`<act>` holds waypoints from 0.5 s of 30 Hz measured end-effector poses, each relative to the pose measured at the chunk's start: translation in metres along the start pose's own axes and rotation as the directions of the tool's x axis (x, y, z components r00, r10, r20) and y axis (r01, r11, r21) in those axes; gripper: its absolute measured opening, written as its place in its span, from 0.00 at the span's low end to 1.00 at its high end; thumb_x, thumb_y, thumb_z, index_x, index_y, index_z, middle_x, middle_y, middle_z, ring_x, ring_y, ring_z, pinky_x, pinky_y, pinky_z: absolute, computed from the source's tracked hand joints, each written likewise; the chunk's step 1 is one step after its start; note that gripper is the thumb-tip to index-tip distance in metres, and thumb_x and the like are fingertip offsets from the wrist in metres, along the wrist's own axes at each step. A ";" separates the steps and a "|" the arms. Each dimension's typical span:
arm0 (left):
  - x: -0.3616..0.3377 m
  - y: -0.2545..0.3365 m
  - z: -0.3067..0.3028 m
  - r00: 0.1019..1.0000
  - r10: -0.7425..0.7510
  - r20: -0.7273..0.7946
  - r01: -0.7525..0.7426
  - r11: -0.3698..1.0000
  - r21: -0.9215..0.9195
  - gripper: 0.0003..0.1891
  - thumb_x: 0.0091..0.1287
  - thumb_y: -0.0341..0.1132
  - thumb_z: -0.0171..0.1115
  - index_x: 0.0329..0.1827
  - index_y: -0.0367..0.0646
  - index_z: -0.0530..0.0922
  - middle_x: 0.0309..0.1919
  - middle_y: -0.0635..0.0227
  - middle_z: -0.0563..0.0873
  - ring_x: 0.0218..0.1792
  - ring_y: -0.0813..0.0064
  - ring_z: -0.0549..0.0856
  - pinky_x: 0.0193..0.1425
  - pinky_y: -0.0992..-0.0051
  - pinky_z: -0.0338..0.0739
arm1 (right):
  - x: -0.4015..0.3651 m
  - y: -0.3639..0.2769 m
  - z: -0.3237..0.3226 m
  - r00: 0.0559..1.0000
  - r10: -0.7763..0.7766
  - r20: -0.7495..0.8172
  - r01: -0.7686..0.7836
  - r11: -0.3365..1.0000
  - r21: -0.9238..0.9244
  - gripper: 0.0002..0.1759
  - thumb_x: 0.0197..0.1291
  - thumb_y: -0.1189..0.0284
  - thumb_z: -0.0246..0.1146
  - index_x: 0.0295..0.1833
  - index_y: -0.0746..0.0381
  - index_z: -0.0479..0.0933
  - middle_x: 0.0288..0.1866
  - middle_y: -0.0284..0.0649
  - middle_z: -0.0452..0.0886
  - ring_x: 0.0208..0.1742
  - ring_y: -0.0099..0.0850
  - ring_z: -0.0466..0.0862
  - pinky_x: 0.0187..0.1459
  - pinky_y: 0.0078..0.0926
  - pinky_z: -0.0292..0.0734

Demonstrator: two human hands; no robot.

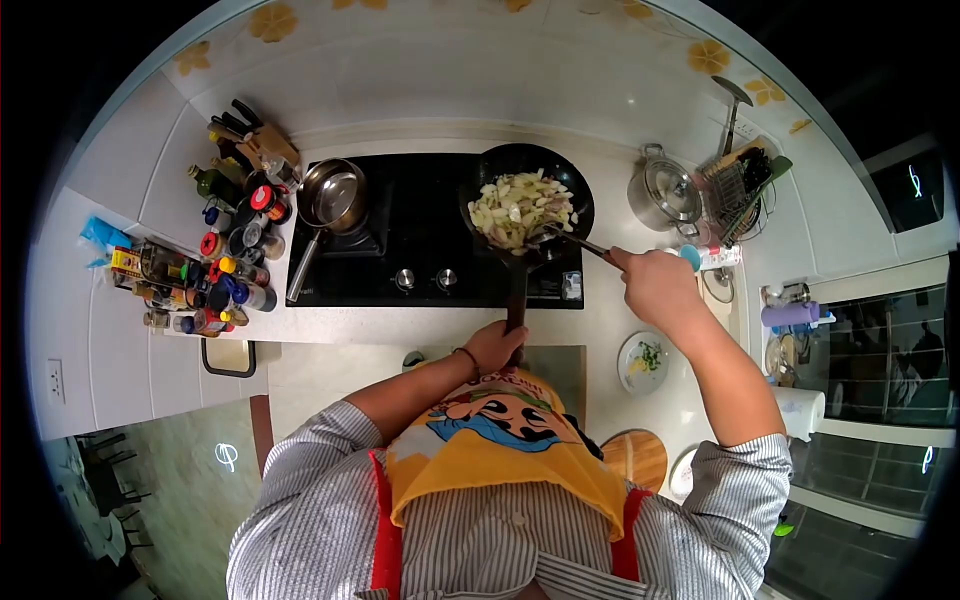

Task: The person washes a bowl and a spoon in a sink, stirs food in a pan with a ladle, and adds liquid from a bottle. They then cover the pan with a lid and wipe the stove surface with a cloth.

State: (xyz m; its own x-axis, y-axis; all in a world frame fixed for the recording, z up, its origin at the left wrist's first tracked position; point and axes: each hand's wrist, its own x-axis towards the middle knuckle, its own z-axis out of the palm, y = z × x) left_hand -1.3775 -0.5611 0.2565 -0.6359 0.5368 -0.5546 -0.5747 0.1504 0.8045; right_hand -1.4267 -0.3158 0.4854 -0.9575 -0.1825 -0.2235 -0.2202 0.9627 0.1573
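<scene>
A black wok [578, 185] sits on the right side of the cooktop, filled with chopped pale pieces [518, 208] that look like onion, some brownish. My left hand [492, 348] is closed around the wok's long dark handle [517, 300]. In my right hand [655, 283] is the handle of a metal spatula [590, 244]. The spatula's head dips into the near right edge of the food and is partly hidden there.
A saucepan [335, 195] stands on the cooktop's left side. Bottles and jars [240, 260] and a knife block [268, 145] crowd the left corner. At right are a lidded pot [667, 190], a plate with chopped greens [643, 362] and a wooden board [635, 458].
</scene>
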 end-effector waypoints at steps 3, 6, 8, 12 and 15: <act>0.001 -0.002 -0.004 1.000 0.026 -0.013 -0.025 0.999 0.042 0.22 0.80 0.51 0.52 0.43 0.38 0.76 0.28 0.66 0.83 0.25 0.73 0.83 0.30 0.71 0.82 | -0.013 -0.008 -0.046 0.997 -0.002 0.078 0.008 0.997 -0.078 0.21 0.61 0.74 0.60 0.58 0.52 0.86 0.36 0.46 0.89 0.42 0.46 0.90 0.40 0.43 0.84; -0.003 0.003 -0.002 1.000 0.022 -0.014 -0.022 0.999 0.028 0.22 0.80 0.52 0.53 0.43 0.38 0.76 0.28 0.67 0.83 0.25 0.73 0.83 0.30 0.71 0.82 | -0.017 -0.015 -0.060 0.994 -0.078 0.077 0.082 0.996 -0.047 0.20 0.61 0.74 0.61 0.57 0.52 0.87 0.37 0.45 0.90 0.42 0.45 0.91 0.41 0.42 0.84; -0.001 0.000 -0.001 1.000 -0.004 -0.013 0.004 1.000 -0.006 0.21 0.80 0.51 0.53 0.44 0.38 0.77 0.28 0.67 0.83 0.25 0.73 0.83 0.30 0.71 0.82 | 0.006 -0.024 -0.033 0.993 -0.072 0.098 0.076 0.996 -0.038 0.19 0.60 0.74 0.61 0.56 0.53 0.87 0.37 0.46 0.90 0.43 0.45 0.91 0.42 0.42 0.85; 0.009 -0.011 -0.006 0.999 0.053 -0.007 -0.052 0.998 0.028 0.20 0.80 0.50 0.54 0.44 0.39 0.77 0.28 0.67 0.82 0.26 0.73 0.82 0.30 0.71 0.81 | 0.013 -0.037 -0.051 0.986 -0.044 0.159 0.056 0.996 -0.069 0.17 0.58 0.74 0.63 0.51 0.54 0.88 0.39 0.45 0.91 0.45 0.44 0.91 0.44 0.41 0.86; -0.002 -0.003 -0.002 1.000 0.024 -0.008 -0.025 1.000 -0.010 0.19 0.80 0.50 0.54 0.43 0.40 0.76 0.28 0.68 0.81 0.26 0.74 0.81 0.30 0.71 0.79 | 0.011 -0.052 -0.079 0.980 -0.058 0.189 0.068 0.997 -0.046 0.13 0.59 0.73 0.62 0.47 0.56 0.89 0.42 0.46 0.91 0.47 0.43 0.92 0.46 0.41 0.86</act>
State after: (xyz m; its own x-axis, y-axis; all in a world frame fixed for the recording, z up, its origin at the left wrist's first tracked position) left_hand -1.3755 -0.5640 0.2542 -0.6540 0.5335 -0.5364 -0.5642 0.1285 0.8156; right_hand -1.4401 -0.3840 0.5507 -0.8906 -0.1973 -0.4097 -0.2933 0.9378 0.1860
